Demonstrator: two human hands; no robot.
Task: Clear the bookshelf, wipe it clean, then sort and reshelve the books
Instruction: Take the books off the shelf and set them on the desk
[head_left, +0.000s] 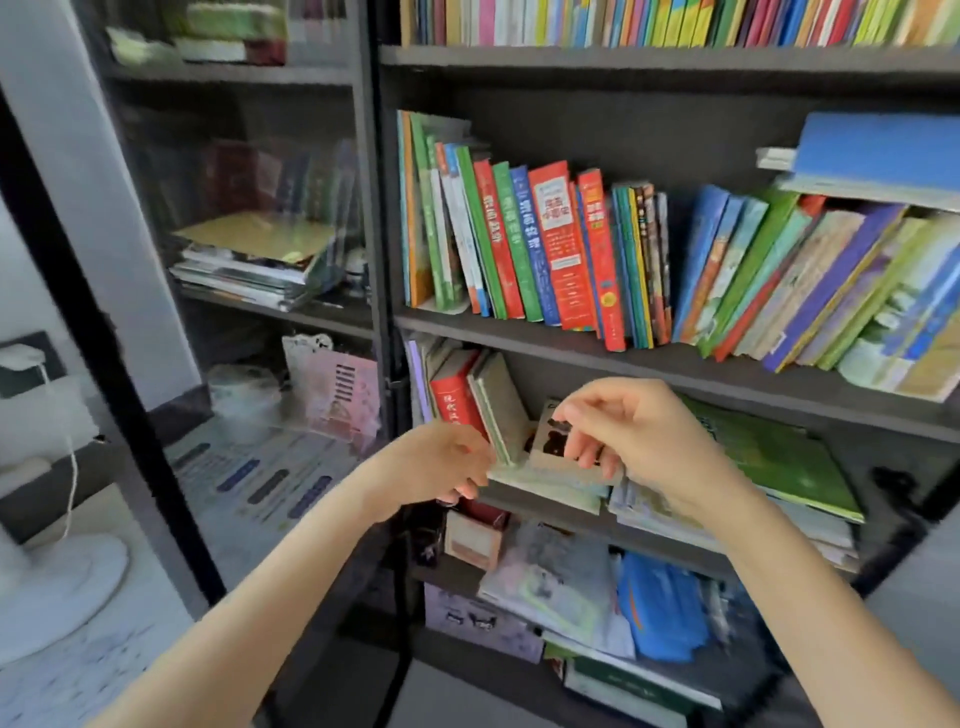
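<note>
- White round stand (57, 582) with a cord sits on the floor at the far left. It may be a fan's base, but blur hides the detail.
- Next comes a glass door (156, 364) of the side cabinet. Behind it a stack of magazines (249, 270) lies flat on a shelf.
- Left hand (441, 467): its fingers are curled and seem to pinch the left corner of a pale green booklet (545, 486), which lies flat on the lower shelf of the bookshelf (675, 371).
- Just above that hand, a red book (454, 400) and a grey-covered book (498, 405) lean together.
- Right hand (639, 431): its thumb and curled fingers hold a small picture book (545, 441) with a dark figure on the cover, tilted up over the booklet.
- Right of it a green book (779, 457) lies flat on a pile of papers.
- On the shelf above, upright books (545, 249) fill the left half and slanting books (805, 280) slump to the right, with a blue book (878, 145) lying flat on top of them.
- My reading is that clearing has barely begun. Every shelf in view is full, and only these two volumes are in the hands.
- No cloth is in view, so emptying, wiping, sorting and reshelving all remain.
</note>
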